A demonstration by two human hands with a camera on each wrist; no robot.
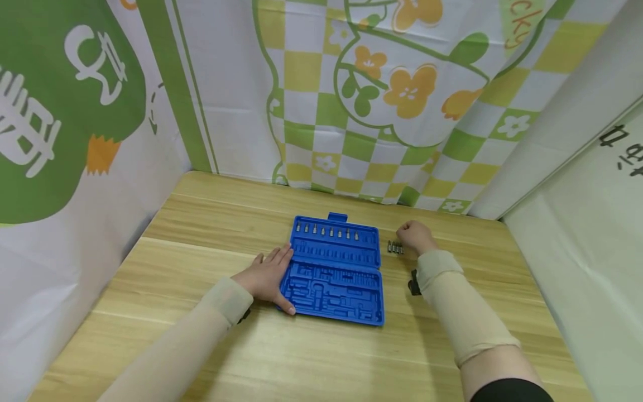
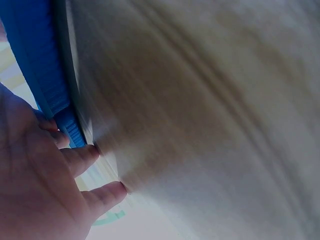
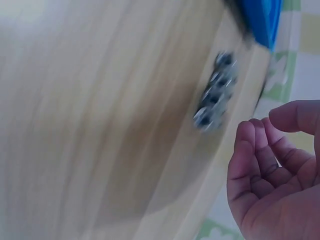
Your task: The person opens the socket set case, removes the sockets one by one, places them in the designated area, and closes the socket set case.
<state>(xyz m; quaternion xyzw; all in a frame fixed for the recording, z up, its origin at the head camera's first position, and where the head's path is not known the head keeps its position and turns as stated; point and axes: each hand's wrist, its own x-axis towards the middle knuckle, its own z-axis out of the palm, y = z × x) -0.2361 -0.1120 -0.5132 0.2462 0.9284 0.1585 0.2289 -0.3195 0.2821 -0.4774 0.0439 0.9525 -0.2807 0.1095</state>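
A blue plastic tool case [image 1: 331,268] lies unfolded on the wooden table, a row of several silver sockets [image 1: 323,230] along its far half. Its near half is moulded with vacant recesses. My left hand [image 1: 265,275] rests at the case's left side, fingers spread along the edge and thumb at the near corner. In the left wrist view, the fingertips [image 2: 117,192] reach down beside the blue edge. My right hand [image 1: 416,235] hovers right of the case, fingers loosely curled with nothing visible between them. Close by lies a short row of loose silver sockets [image 3: 215,95].
The wooden table [image 1: 201,223] extends around the case. Behind it hangs a green and yellow checked cloth [image 1: 351,151], with printed white cloth [image 1: 95,240] at the left and a white panel [image 1: 577,240] at the right. A latch tab [image 1: 337,216] projects from the case's far edge.
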